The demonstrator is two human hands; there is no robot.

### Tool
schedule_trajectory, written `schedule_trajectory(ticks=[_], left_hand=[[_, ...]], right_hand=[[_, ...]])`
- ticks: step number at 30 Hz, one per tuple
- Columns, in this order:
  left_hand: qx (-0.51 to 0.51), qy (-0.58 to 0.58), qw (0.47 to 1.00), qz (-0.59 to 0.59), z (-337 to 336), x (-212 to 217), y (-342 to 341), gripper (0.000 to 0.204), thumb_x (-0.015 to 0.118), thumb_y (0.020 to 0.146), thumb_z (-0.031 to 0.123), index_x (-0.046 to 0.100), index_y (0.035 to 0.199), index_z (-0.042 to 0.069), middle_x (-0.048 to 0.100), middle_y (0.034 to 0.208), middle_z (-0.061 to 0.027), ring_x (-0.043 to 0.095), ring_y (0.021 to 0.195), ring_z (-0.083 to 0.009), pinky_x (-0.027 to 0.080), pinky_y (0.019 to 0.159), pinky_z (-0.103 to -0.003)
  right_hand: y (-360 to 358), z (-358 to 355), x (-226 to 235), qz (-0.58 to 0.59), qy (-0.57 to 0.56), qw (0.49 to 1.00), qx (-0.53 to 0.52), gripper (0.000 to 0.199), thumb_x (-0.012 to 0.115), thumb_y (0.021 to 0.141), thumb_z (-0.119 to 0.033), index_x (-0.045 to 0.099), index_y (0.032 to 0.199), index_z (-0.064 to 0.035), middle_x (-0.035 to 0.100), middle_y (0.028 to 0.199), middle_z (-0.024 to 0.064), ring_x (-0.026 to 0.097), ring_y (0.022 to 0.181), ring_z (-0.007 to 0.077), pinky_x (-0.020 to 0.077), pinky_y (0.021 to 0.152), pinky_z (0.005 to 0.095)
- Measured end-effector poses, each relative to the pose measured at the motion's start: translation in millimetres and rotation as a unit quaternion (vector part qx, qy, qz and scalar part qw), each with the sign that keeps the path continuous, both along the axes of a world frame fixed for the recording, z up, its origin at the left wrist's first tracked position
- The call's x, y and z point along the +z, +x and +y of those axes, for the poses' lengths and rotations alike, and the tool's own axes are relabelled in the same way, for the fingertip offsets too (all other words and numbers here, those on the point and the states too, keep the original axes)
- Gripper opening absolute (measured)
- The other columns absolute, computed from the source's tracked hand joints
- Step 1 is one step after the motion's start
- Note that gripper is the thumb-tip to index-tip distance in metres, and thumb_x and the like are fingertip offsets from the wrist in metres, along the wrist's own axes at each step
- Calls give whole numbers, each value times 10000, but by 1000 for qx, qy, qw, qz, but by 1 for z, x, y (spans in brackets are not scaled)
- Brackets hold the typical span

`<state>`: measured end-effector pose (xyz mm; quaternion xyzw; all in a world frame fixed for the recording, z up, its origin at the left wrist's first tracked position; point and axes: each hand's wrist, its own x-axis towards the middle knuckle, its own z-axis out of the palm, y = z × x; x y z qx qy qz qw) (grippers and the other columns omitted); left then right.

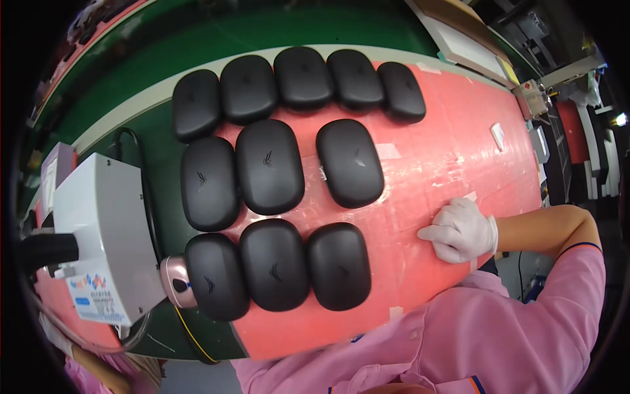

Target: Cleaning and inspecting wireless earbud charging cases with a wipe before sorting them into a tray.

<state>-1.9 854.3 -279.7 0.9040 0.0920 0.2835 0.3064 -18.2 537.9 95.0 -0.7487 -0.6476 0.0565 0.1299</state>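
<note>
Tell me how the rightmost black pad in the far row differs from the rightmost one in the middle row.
The far-row pad looks narrower than the middle-row pad. The far-row pad sits close beside its neighbour; the middle-row pad has a wider gap on its left. Both are black and rounded, on the pink covering.

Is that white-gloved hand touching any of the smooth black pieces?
No, bare pink covering shows between the gloved right hand and all the black pieces.
</note>
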Motion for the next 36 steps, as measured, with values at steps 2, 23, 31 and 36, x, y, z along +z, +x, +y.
schedule_trajectory(ticks=[2,23,31,36], left_hand=[[11,-21,1000,-5,3,-18,-13,213,609,863,270,626,874,58,650,821,-187,637,762,-304,515,665,-383],[193,-229,950,-83,-39,-62,-104,184,581,884,221,594,861,39,616,784,-155,590,691,-254,482,644,-348],[258,-283,918,-106,-51,-51,-138,175,570,892,203,581,856,32,602,771,-143,572,663,-235,470,636,-335],[308,-294,899,-105,-52,-30,-184,170,563,897,191,573,852,27,594,762,-135,561,646,-223,462,631,-326]], right_hand=[[-1,2,0,-7,5,1000,0,414,646,666,-114,589,1076,-117,486,727,10,472,540,183,343,500,332],[-3,-8,-5,2,-30,1000,6,414,599,508,-130,593,923,-141,448,707,-24,379,493,160,269,512,341],[-4,-8,-7,1,-14,1000,9,405,605,512,-152,592,916,-144,435,675,-28,364,483,159,267,511,341],[-4,-5,-6,19,-18,1000,6,421,598,515,-110,583,936,-129,437,677,-19,386,510,173,272,519,346]])
